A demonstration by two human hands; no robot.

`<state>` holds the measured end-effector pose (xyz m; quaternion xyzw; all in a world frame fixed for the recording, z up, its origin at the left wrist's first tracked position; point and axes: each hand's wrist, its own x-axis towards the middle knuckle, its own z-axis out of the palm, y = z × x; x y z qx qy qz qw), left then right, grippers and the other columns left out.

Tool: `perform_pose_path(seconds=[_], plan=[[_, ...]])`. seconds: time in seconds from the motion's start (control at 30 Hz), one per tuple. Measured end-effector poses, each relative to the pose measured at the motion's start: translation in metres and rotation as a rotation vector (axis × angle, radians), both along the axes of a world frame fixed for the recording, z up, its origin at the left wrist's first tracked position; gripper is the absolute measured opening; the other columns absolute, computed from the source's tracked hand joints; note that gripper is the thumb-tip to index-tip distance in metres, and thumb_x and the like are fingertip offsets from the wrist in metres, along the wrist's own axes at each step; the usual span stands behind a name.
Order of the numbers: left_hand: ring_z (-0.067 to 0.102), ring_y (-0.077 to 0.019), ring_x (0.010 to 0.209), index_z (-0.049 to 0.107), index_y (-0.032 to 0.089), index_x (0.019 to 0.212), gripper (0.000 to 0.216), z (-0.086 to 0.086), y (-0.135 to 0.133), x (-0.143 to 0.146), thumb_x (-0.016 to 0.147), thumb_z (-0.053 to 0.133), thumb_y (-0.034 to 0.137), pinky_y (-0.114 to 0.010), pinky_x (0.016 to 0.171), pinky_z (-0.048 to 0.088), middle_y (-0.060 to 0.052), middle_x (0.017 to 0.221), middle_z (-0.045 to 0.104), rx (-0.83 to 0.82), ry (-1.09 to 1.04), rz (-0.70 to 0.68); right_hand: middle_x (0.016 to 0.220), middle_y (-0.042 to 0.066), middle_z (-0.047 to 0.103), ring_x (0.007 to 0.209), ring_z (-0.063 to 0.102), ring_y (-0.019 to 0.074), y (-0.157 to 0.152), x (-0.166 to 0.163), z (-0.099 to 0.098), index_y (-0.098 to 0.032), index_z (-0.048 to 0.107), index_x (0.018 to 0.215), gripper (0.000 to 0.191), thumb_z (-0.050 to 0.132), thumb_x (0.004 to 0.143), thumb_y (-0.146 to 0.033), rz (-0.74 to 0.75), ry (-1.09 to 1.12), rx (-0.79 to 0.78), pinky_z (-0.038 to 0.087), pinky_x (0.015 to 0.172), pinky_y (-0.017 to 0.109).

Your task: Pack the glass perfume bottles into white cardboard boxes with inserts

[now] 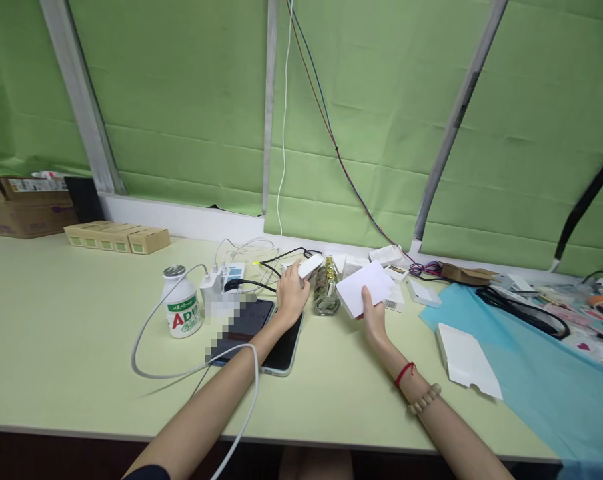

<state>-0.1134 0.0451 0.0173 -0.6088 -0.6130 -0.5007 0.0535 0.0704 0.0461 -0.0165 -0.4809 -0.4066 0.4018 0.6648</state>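
My left hand (292, 295) has its fingers closed round a small white box-like object (311, 267), raised over the far side of the table. In my right hand (374, 313) is a flat white box (364, 287), with the thumb on its upper face. Between the hands stands a clear holder (327, 303) with gold-coloured round pieces in it. A tablet (284, 350) lies under my left forearm, partly covered by it. Beyond my right hand are several small white boxes (385, 255), some partly hidden.
A white bottle (182, 307) stands left of a power strip (212, 287) with plugs and loose cables. A white cable (146, 367) loops over my left forearm. At right lie an opened white carton piece (468, 360) and a blue sheet (541, 400). Brown boxes (116, 238) line the back left.
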Motion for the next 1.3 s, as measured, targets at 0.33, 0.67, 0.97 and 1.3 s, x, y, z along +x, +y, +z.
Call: perform_pose_path(seconds=[0.33,0.67,0.97,1.3], plan=[[0.051,-0.0201,0.097,0.031,0.015,0.127,0.061,0.006,-0.008,0.018,0.073,0.058,0.027,-0.027,0.075,0.047,-0.012,0.108,0.045,0.436,-0.461,-0.337,0.083,0.007,0.059,0.057,0.053,0.0154,0.0,0.001,0.003,-0.013,0.052,0.1,0.062,0.064,0.062,-0.061,-0.004,0.001,0.08,0.041,0.034,0.023],[0.048,-0.0155,0.068,0.051,0.016,0.099,0.036,-0.001,-0.023,0.035,0.078,0.053,0.045,-0.022,0.057,0.038,-0.002,0.072,0.045,0.089,-0.493,-0.628,0.093,0.011,0.061,0.058,0.056,0.0168,0.006,0.002,-0.001,-0.014,0.047,0.108,0.064,0.062,0.066,-0.058,-0.024,-0.035,0.118,0.044,0.038,0.026],[0.043,-0.0287,0.12,0.019,0.016,0.136,0.082,-0.011,-0.029,0.044,0.077,0.06,0.054,-0.04,0.101,0.04,-0.015,0.13,0.042,-0.132,-0.389,-0.999,0.106,0.011,0.062,0.086,0.059,0.0195,0.006,0.006,0.001,-0.016,0.048,0.115,0.055,0.062,0.07,-0.046,-0.103,-0.013,0.261,0.05,0.073,0.032],[0.05,-0.0269,0.111,0.046,0.018,0.125,0.064,-0.014,-0.041,0.054,0.08,0.057,0.062,-0.039,0.1,0.041,-0.011,0.12,0.052,-0.275,-0.373,-0.997,0.104,0.009,0.059,0.09,0.056,0.0181,0.014,0.013,-0.007,-0.016,0.048,0.104,0.043,0.056,0.067,-0.036,-0.176,-0.064,0.358,0.044,0.083,0.033]])
